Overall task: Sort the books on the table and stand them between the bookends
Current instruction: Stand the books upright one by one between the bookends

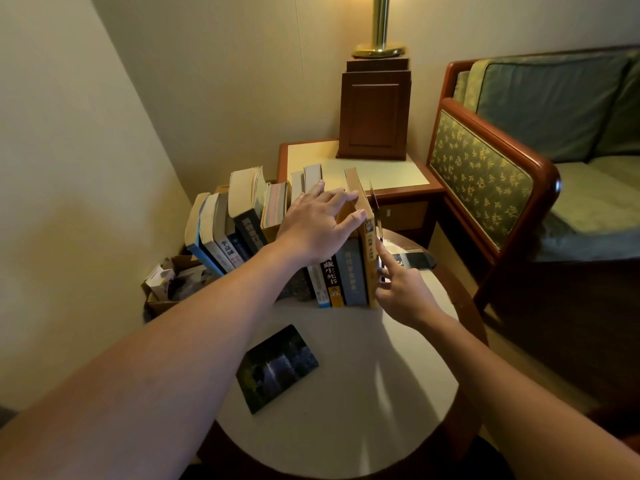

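While some lean, books (247,230) stand.

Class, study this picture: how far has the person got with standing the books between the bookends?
Done: most books stand in a row on the table, though the leftmost ones lean. In hand: the left hand rests on the tops while the right hand touches the bookend beside the yellow book at the row's right end. Left: a dark book lies flat in front; no left bookend shows.
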Tool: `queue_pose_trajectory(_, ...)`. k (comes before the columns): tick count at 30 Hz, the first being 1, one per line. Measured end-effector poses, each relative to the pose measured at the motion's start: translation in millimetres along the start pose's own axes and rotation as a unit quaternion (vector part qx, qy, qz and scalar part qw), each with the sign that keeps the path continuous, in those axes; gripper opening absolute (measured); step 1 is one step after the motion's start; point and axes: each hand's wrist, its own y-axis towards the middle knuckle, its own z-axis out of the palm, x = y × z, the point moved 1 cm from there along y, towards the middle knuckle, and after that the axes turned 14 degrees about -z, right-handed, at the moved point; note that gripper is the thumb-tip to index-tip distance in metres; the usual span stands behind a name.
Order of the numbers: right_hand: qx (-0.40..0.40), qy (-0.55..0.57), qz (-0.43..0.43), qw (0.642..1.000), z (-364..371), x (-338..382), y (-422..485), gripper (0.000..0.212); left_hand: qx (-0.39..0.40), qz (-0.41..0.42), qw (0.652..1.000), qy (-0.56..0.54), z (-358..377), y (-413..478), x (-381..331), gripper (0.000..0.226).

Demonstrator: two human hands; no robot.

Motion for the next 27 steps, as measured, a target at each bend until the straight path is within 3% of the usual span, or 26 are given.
queue_pose_trajectory(3,-0.008,0.01,-0.001,1.0,1.7,-3.6,-3.7,0.09,0.001,0.0,1.0,-0.003,-0.5,-0.4,-0.2,0.057)
queue_pose_trajectory(9,-0.07,-0.072,-0.014,0.995,12.3,-8.7,-19.7,0.073,0.002,-0.002,1.0,-0.003,-1.2,-2.2,-1.0,0.058)
queue_pose_trajectory(13,-0.193,-0.117,0.002,0.974,34.5,-6.2,-44.5,0.034,0.006,-0.006,1.0,-0.002,-4.2,-4.1,-2.6,0.058)
queue_pose_trajectory(17,-0.095,-0.133,-0.032,0.986,75.8,5.3,-65.1,0.013,0.016,-0.002,1.0,-0.002,-6.1,-5.4,-3.1,0.057)
queue_pose_trajectory(21,0.015,-0.223,-0.016,0.975,122.8,28.4,-67.8,0.048,0.02,-0.003,1.0,-0.008,-6.8,-5.0,-0.7,0.057)
queue_pose_trajectory(27,0.045,-0.229,0.032,0.972,157.5,62.5,-70.4,0.111,0.022,0.002,1.0,-0.011,-6.6,-3.0,4.3,0.057)
